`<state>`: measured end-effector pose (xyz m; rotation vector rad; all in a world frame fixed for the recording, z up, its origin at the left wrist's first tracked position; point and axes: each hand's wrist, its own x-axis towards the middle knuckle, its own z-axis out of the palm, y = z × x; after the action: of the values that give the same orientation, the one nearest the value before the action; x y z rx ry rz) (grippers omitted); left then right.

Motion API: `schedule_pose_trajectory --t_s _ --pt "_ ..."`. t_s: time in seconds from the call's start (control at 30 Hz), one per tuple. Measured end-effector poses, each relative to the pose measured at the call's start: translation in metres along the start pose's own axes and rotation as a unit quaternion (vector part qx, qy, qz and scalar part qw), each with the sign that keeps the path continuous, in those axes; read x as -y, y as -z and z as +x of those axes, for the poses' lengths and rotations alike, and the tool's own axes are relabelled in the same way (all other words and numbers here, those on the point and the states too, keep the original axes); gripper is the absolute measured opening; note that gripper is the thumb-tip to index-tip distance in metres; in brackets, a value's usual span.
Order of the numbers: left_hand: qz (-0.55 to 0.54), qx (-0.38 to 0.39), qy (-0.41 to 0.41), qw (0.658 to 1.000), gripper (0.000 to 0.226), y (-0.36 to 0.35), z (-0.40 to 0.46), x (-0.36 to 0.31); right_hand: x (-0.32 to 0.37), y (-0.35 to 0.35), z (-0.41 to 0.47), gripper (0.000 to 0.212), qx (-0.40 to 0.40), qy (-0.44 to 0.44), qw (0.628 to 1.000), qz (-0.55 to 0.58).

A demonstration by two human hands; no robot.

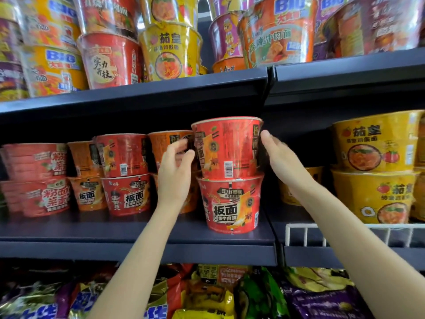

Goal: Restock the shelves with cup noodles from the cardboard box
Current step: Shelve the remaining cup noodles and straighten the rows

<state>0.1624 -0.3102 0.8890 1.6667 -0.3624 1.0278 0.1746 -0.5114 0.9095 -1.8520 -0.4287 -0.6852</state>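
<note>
Steadying the top red cup [226, 147] stacked on another cup [230, 203] on the middle shelf [138, 229], left hand [173, 173] loosely curled beside, right hand [279, 157] flat against it, likely handling light, crushable, film-slick, so best taking by opposite sides.

Bright, even light falls from overhead, probably shop ceiling lamps. White glare streaks the clear shrink-wrap on the tall red, yellow and orange noodle cups [110, 58] on the far top shelf. Deep shadow sits under the dark blue metal shelf board [138, 93], behind the lower rows. Wide-angle bending curves the shelf edges towards the corners. The near foil packets [207, 295] are soft and smeared.
</note>
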Motion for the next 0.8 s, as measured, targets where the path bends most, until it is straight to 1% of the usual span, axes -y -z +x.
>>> schedule_pose_trajectory --t_s 0.03,0.07,0.1,0.13,0.17,0.2,0.27,0.33,0.37,0.43,0.5,0.53,0.6,0.63,0.73,0.8 --pt "-0.018 0.029 0.049 0.998 0.039 -0.001 0.007 -0.001 -0.001 0.000 -0.007 0.052 -0.030 0.028 0.999 -0.009" --pt "-0.042 0.062 0.087 0.993 0.043 -0.003 0.011 -0.001 0.000 -0.002 -0.015 0.048 -0.044 0.049 0.998 -0.009" --pt "-0.065 0.094 0.099 0.989 0.044 -0.005 0.013 -0.002 0.000 -0.005 -0.020 0.049 -0.042 0.062 0.997 -0.007" --pt "-0.078 0.115 0.087 0.986 0.042 -0.007 0.011 -0.002 0.000 -0.008 -0.024 0.053 -0.032 0.072 0.997 -0.009" --pt "-0.071 0.120 0.058 0.989 0.040 -0.008 0.007 -0.002 0.000 -0.010 -0.024 0.056 -0.020 0.072 0.997 -0.018" --pt "-0.057 0.108 0.021 0.992 0.042 -0.008 0.003 0.000 -0.001 -0.012 -0.021 0.059 -0.003 0.070 0.997 -0.019" --pt "-0.018 0.069 -0.052 0.996 0.044 -0.005 -0.003 0.008 0.000 -0.012 -0.014 0.059 0.049 0.034 0.998 0.020" --pt "-0.010 0.047 -0.083 0.995 0.047 -0.003 -0.003 0.011 -0.001 -0.012 -0.006 0.073 0.084 0.005 0.995 0.058" --pt "-0.018 0.043 -0.077 0.996 0.051 -0.003 -0.001 0.011 -0.004 -0.012 -0.002 0.076 0.090 -0.002 0.994 0.055" --pt "-0.053 0.061 -0.022 0.996 0.064 -0.004 0.002 0.009 -0.007 -0.012 0.002 0.075 0.073 0.001 0.997 0.013" --pt "-0.092 0.109 0.050 0.989 0.076 -0.005 0.007 0.008 -0.007 -0.012 0.002 0.075 0.042 0.010 0.998 -0.040" --pt "-0.103 0.131 0.068 0.984 0.078 -0.005 0.008 0.009 -0.006 -0.013 0.000 0.079 0.031 0.019 0.998 -0.051" --pt "-0.096 0.150 0.071 0.981 0.075 -0.006 0.008 0.011 -0.005 -0.013 -0.003 0.093 0.018 0.030 0.998 -0.045" --pt "-0.089 0.146 0.063 0.983 0.074 -0.008 0.007 0.012 -0.005 -0.013 -0.003 0.093 0.018 0.030 0.999 -0.032" --pt "-0.073 0.124 0.046 0.989 0.076 -0.009 0.006 0.015 -0.005 -0.012 -0.004 0.085 0.027 0.030 0.999 -0.015" --pt "-0.072 0.118 0.040 0.990 0.076 -0.010 0.006 0.016 -0.004 -0.012 -0.006 0.085 0.029 0.033 0.999 -0.015"
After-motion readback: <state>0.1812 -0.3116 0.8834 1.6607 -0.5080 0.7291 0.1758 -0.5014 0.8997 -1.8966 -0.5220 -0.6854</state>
